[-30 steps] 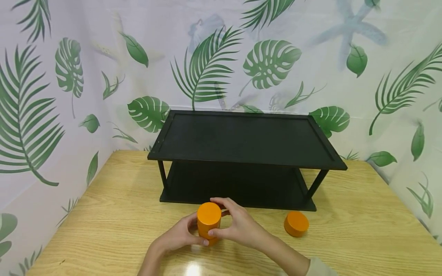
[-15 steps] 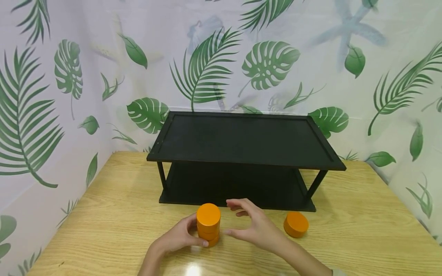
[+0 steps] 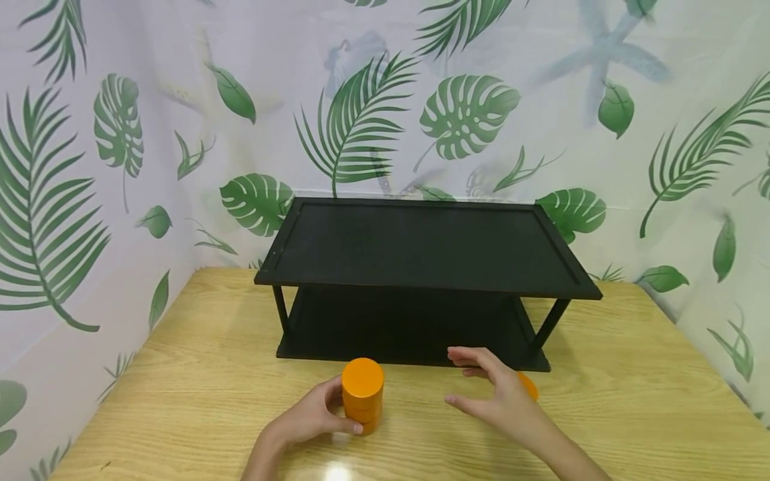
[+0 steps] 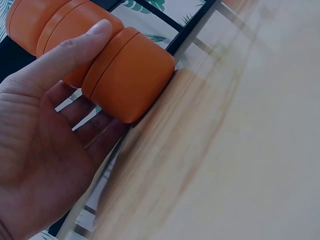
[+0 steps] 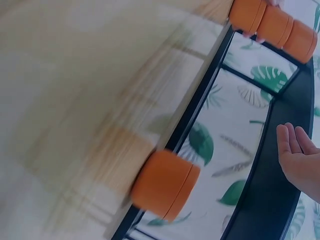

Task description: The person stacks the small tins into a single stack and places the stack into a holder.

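Three round orange lidded containers stand in an upright stack (image 3: 363, 384) on the table in front of the black shelf. My left hand (image 3: 308, 415) holds the stack low from the left, with the thumb (image 4: 75, 50) across the near side and the fingers behind it. To the right, my right hand (image 3: 499, 395) is held in the air, fingers spread from the thumb and nothing between them. It partly hides a single orange container (image 3: 529, 385) in the head view. The right wrist view shows that single container (image 5: 165, 185) whole, apart from the hand.
A black two-level shelf (image 3: 421, 244) stands behind the containers, with posts at its ends. The wooden table (image 3: 198, 374) meets a leaf-patterned cloth (image 3: 385, 120) at the back and sides.
My right hand has let go of the stack and moved right, to in front of the single container. The left hand stays on the stack.
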Available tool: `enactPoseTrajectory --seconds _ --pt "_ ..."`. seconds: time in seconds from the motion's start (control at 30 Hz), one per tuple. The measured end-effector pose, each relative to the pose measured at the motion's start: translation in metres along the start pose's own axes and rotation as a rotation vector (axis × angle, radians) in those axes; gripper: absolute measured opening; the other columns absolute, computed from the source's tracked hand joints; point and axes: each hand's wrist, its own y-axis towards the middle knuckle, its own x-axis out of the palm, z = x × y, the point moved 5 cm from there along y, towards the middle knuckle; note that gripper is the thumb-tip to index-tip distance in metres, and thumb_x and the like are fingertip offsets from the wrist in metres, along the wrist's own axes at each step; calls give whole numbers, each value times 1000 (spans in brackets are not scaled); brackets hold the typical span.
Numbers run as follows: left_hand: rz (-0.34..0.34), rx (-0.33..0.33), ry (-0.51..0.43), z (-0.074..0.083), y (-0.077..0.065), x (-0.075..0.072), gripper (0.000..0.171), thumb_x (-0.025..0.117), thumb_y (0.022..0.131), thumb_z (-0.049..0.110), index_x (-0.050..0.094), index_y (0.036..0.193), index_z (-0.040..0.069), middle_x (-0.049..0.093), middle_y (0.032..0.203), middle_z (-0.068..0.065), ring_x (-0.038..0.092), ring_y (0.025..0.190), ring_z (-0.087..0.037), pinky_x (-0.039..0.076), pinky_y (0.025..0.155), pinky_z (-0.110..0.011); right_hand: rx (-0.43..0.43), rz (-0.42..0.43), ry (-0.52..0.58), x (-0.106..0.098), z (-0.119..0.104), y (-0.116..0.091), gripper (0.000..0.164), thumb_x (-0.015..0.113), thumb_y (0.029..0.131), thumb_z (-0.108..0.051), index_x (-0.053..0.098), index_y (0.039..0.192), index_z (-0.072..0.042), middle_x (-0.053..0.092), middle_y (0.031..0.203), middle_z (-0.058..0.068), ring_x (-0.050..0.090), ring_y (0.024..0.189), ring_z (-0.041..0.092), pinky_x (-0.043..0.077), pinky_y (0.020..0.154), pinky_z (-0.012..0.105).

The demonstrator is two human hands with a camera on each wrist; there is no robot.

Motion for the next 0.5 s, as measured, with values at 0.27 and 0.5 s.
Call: enactPoseTrajectory --seconds 0.27,0.5 --pt "-1 1 0 0 -1 0 69 75 78 13 39 137 6 45 134 -8 41 121 -26 27 103 -47 163 42 -68 -27 18 -14 52 74 78 -17 51 123 -7 53 121 4 51 104 7 46 87 29" --pt "0 1 5 0 0 0 69 75 78 13 40 136 6 45 133 -8 42 121 -26 27 103 -47 211 67 -101 -48 29 -25 52 71 82 -18 48 126 -6 50 125 8 48 104 3 43 85 17"
